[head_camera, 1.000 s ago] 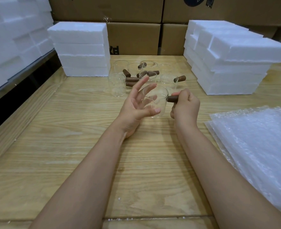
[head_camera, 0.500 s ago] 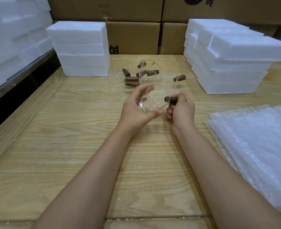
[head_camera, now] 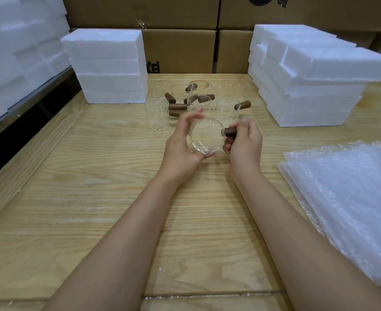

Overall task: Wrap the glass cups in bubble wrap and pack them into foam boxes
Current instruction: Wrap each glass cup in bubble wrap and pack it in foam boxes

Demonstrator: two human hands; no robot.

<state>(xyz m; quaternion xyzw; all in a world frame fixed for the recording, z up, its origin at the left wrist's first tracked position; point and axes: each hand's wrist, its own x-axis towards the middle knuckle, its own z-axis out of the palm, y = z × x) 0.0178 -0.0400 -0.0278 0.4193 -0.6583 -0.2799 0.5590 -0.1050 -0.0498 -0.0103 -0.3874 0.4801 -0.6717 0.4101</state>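
Far left, beyond the table edge: white foam blocks [head_camera: 16,52] piled up. Wooden table [head_camera: 72,198]. Left foam box stack [head_camera: 108,68] sits on its far left part. Cardboard boxes [head_camera: 180,52] line the far side. Just right of that stack, a cluster of loose glass cups [head_camera: 160,113] with brown handles, far centre, packed close. Near side of the cluster: left hand [head_camera: 180,149] cradles the body of one held glass cup [head_camera: 206,138], fingers curled over its far side, thumb at the near edge. Cup is off the table, tipped, round end toward camera; mouth or base, can't tell. Right hand [head_camera: 244,144] pinches its brown handle [head_camera: 229,132], fingers curled round. Right foam box stack [head_camera: 308,86] far right, stepped. Bubble wrap sheets [head_camera: 346,198] flat at near right, well apart from the hands.
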